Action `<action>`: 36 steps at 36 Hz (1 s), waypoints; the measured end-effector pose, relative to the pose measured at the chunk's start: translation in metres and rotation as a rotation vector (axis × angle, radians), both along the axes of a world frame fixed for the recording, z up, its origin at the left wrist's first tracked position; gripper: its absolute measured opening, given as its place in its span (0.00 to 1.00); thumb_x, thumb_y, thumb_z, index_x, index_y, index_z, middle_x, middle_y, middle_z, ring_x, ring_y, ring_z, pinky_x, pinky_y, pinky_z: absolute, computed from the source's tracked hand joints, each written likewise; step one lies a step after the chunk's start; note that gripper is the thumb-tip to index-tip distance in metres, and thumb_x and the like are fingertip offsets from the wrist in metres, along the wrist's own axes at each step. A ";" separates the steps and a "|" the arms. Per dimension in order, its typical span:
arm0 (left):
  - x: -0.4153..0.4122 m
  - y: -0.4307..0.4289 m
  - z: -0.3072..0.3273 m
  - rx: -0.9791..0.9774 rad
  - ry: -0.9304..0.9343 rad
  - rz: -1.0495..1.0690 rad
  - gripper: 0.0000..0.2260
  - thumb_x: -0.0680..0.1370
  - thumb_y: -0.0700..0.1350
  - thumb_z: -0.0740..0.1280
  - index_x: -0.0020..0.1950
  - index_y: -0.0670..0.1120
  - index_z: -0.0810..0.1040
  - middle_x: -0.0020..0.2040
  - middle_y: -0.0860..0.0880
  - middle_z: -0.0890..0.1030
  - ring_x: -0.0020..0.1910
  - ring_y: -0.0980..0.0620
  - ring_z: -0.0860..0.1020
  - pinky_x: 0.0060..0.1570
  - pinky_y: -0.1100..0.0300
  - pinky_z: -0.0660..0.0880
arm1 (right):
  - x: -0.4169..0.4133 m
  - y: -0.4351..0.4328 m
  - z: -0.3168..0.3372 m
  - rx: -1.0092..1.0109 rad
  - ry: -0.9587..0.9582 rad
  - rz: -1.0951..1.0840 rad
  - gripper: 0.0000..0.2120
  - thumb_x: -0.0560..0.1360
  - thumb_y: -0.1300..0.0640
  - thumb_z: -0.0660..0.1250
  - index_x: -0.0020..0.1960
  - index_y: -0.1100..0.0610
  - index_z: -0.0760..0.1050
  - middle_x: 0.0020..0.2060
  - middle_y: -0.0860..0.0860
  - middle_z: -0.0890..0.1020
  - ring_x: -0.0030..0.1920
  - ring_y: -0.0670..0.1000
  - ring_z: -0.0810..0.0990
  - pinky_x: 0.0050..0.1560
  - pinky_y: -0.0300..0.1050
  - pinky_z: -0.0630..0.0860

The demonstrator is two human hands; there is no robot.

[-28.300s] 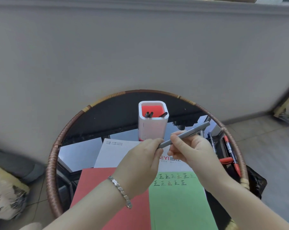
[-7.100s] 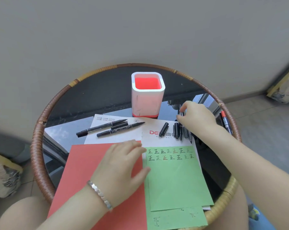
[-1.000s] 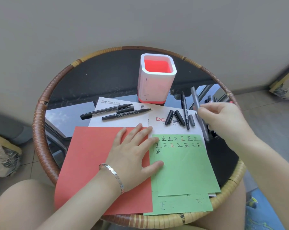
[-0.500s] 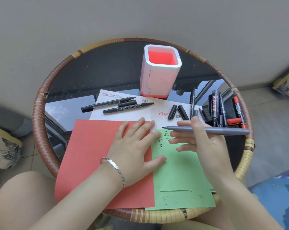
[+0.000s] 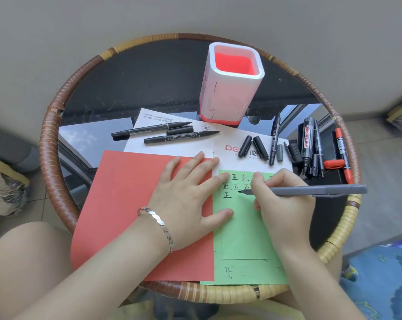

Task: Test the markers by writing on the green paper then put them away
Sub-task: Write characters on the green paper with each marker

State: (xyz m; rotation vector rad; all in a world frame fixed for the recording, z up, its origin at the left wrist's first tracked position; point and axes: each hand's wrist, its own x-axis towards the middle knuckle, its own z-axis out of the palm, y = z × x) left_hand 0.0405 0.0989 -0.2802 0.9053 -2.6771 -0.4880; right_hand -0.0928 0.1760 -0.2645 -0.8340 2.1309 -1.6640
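Testing step, I'd say: right hand [image 5: 280, 199] pinches the grey marker [image 5: 322, 190], its tip on the green paper [image 5: 243, 229] beside the lowest character [image 5: 227, 195]; left hand [image 5: 186, 199] flat, fingers spread, pinning that paper's left edge. Next: steady strokes

I see a plain grey wall [image 5: 195, 15] across the top of my view, and in front of it a round table [image 5: 47, 144] with a wound rattan rim in brown and yellow bands. Its dark glass top [image 5: 149, 84] mirrors pale sky and window frames. Grey floor tiles [image 5: 380, 162] show at the right, a blue patterned cloth [image 5: 380, 280] lies at the lower right, and a frayed bundle [image 5: 3, 195] sits on the floor at the left.
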 end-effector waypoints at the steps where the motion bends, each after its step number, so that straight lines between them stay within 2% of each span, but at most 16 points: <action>1: 0.000 0.000 0.000 0.002 0.003 0.000 0.27 0.69 0.65 0.55 0.62 0.55 0.74 0.66 0.50 0.73 0.69 0.48 0.66 0.64 0.49 0.52 | 0.000 0.000 -0.001 0.003 0.015 -0.003 0.16 0.70 0.64 0.68 0.28 0.67 0.67 0.20 0.57 0.73 0.21 0.44 0.70 0.29 0.35 0.67; 5: 0.000 0.000 0.000 0.002 0.002 0.000 0.26 0.69 0.65 0.55 0.62 0.55 0.73 0.67 0.50 0.72 0.69 0.49 0.65 0.64 0.49 0.52 | 0.001 -0.001 -0.002 0.016 0.052 -0.015 0.15 0.69 0.63 0.69 0.28 0.67 0.67 0.22 0.63 0.73 0.24 0.51 0.69 0.30 0.41 0.67; 8: 0.000 0.000 0.000 0.005 0.004 0.000 0.26 0.69 0.65 0.55 0.62 0.55 0.74 0.67 0.50 0.72 0.69 0.48 0.65 0.64 0.49 0.52 | 0.000 -0.001 -0.003 0.019 0.068 -0.016 0.15 0.69 0.63 0.69 0.29 0.68 0.67 0.24 0.66 0.73 0.26 0.57 0.69 0.30 0.42 0.67; 12: 0.000 0.001 0.001 0.004 0.001 0.002 0.27 0.68 0.65 0.55 0.62 0.55 0.74 0.67 0.50 0.72 0.69 0.48 0.65 0.64 0.49 0.52 | 0.001 -0.001 -0.003 0.023 0.077 -0.013 0.15 0.69 0.62 0.69 0.28 0.66 0.67 0.24 0.66 0.72 0.26 0.61 0.70 0.31 0.43 0.67; 18: 0.000 0.000 0.001 0.006 0.007 0.002 0.26 0.69 0.64 0.56 0.62 0.54 0.74 0.67 0.50 0.72 0.69 0.48 0.66 0.64 0.49 0.52 | 0.002 -0.002 -0.002 0.040 0.070 0.004 0.15 0.69 0.63 0.69 0.28 0.66 0.67 0.24 0.65 0.73 0.26 0.54 0.70 0.31 0.42 0.67; 28: 0.000 0.000 0.001 0.013 0.005 0.002 0.26 0.68 0.64 0.56 0.62 0.55 0.74 0.67 0.50 0.72 0.69 0.49 0.65 0.65 0.50 0.52 | 0.001 -0.003 -0.005 0.057 0.083 -0.004 0.15 0.68 0.62 0.69 0.28 0.66 0.68 0.25 0.61 0.74 0.26 0.51 0.70 0.30 0.39 0.67; 36: 0.000 0.000 0.001 0.011 -0.007 -0.003 0.27 0.69 0.65 0.55 0.62 0.55 0.74 0.67 0.51 0.72 0.69 0.49 0.65 0.65 0.49 0.52 | 0.000 -0.002 -0.003 0.060 0.098 -0.033 0.15 0.68 0.63 0.68 0.28 0.66 0.67 0.25 0.65 0.74 0.25 0.49 0.68 0.30 0.37 0.65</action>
